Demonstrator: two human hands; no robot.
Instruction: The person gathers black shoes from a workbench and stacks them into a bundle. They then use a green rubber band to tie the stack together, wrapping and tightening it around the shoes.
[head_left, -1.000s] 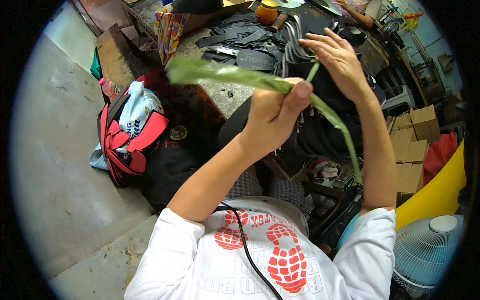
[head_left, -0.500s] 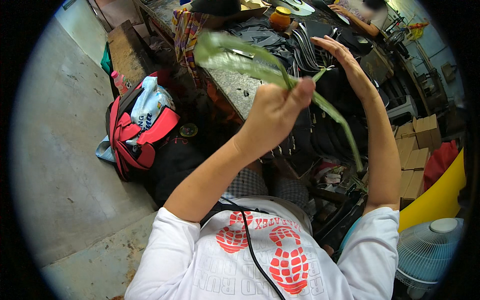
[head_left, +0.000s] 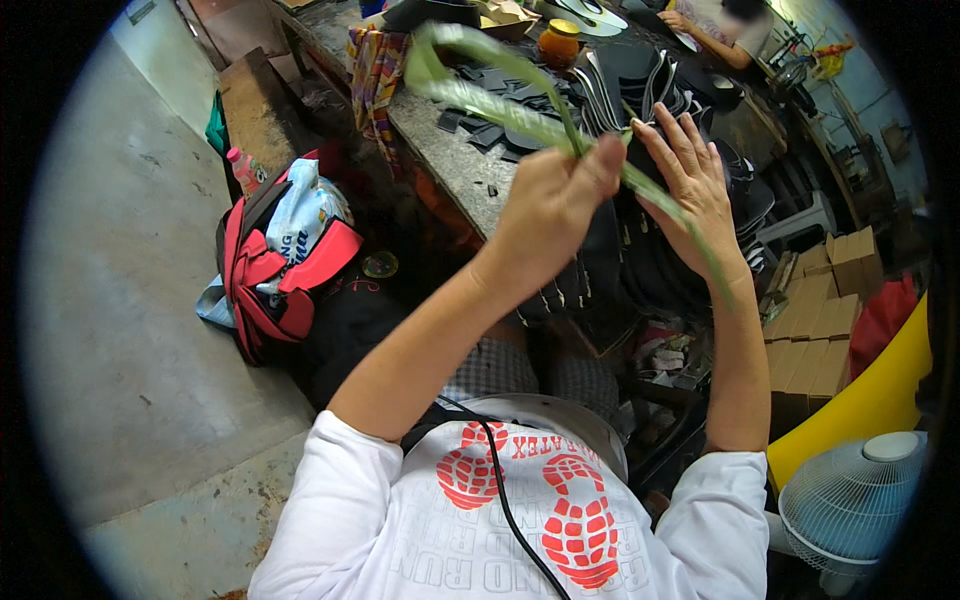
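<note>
A long green leaf strip (head_left: 478, 98) is raised in front of me above a grey stone worktop (head_left: 452, 162). My left hand (head_left: 552, 205) is closed around the strip near its middle. My right hand (head_left: 690, 185) has its fingers spread and touches the lower part of the strip, which runs down past the wrist. The strip's upper end curls back to the left.
Black cut pieces (head_left: 620, 80) and an orange jar (head_left: 560, 42) lie on the worktop. A red and black bag (head_left: 280, 270) with a bottle sits on the concrete floor at left. Cardboard boxes (head_left: 825, 310), a yellow surface and a white fan (head_left: 850, 500) stand right. Another person's arm (head_left: 710, 35) rests far back.
Both hands have risen with the leaf strip. The strip's free end has swung upward and curled, and my right hand now lies flatter against it.
</note>
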